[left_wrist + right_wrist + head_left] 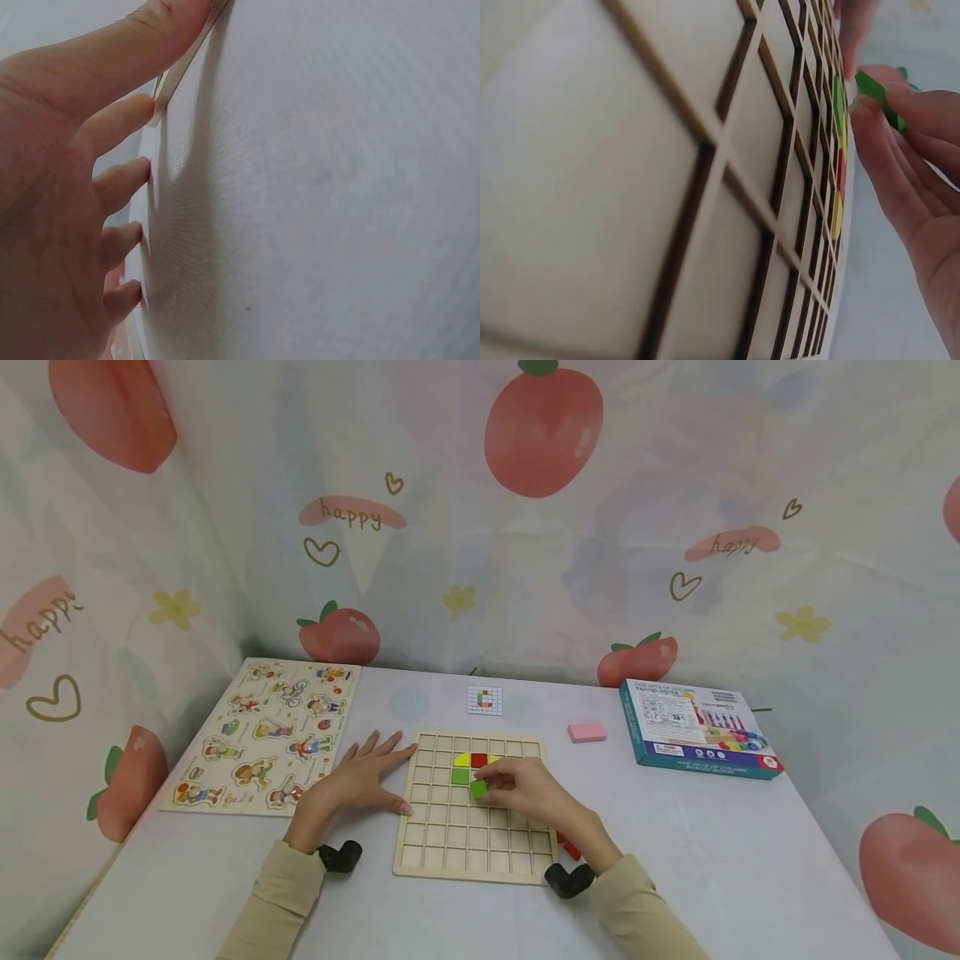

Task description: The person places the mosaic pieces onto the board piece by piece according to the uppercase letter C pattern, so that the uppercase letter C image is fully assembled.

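A wooden grid board (470, 877) lies flat on the white table. Set in its upper cells are a yellow rounded tile (462, 760), a red square tile (478, 761), a second yellow tile (492, 759) partly behind the right hand, and a green square tile (460, 776). My right hand (531, 789) pinches another green tile (478, 789) between thumb and fingers; the right wrist view shows this tile (881, 101) tilted, raised over the grid. With fingers spread, my left hand (358, 783) rests at the board's left edge, thumb and index fingertip touching it.
Behind the board lies a small pattern card (484, 700). A pink block (587, 732) and a boxed set (701, 728) are at the right. Red pieces (572, 850) lie beside the board, partly under the right forearm. A picture puzzle board (255, 752) is at the left.
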Action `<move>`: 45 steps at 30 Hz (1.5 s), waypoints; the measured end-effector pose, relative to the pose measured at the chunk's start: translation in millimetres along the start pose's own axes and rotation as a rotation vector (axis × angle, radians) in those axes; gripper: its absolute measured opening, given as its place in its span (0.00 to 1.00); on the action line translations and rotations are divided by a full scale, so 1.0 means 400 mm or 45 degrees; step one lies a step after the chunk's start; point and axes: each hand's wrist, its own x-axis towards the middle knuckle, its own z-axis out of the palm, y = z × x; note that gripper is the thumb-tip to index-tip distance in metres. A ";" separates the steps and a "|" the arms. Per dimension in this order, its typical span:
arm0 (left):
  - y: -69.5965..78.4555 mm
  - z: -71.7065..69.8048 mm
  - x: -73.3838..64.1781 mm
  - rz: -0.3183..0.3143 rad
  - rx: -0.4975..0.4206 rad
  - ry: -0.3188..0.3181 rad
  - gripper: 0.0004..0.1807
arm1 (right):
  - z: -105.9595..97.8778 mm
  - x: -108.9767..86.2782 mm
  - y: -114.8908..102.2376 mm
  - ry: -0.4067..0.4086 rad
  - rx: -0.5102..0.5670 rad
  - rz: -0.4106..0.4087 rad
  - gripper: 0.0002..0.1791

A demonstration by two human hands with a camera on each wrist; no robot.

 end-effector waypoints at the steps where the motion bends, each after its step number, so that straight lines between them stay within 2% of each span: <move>1: 0.001 0.000 -0.001 -0.001 -0.002 0.000 0.57 | 0.003 0.005 -0.004 -0.003 -0.015 -0.006 0.17; 10: 0.000 0.000 0.000 -0.001 -0.005 -0.008 0.57 | 0.030 0.046 -0.020 -0.070 -0.090 0.014 0.15; 20: -0.005 0.002 0.003 -0.002 0.002 -0.008 0.57 | 0.050 0.065 -0.036 -0.105 -0.126 0.024 0.15; 38: -0.003 0.000 0.004 0.001 0.002 -0.014 0.57 | 0.061 0.064 -0.036 -0.150 -0.193 0.026 0.14; 45: -0.014 0.011 0.011 -0.010 0.007 -0.003 0.57 | 0.051 0.056 -0.042 -0.174 -0.199 0.021 0.15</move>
